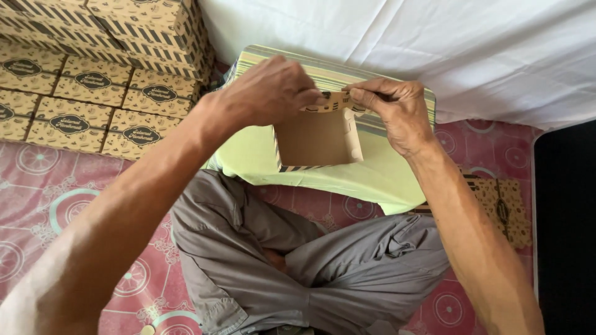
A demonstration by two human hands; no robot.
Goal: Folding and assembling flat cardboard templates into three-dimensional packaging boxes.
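Observation:
A small brown cardboard box [316, 139] with a striped patterned outside stands open on a pale green cushion [248, 155]. My left hand [270, 93] grips the far flap at the box's upper left corner. Pinching the same flap from the right side is my right hand [397, 111], thumb and fingers closed on the card. Both hands meet over the box's far edge. The box's plain brown inside faces me.
Stacks of finished patterned boxes [93, 80] fill the upper left. Flat unfolded cartons [506, 208] lie at the right on a pink patterned mat [37, 192]. A white sheet [434, 43] hangs behind. My crossed legs in grey trousers [298, 267] sit below.

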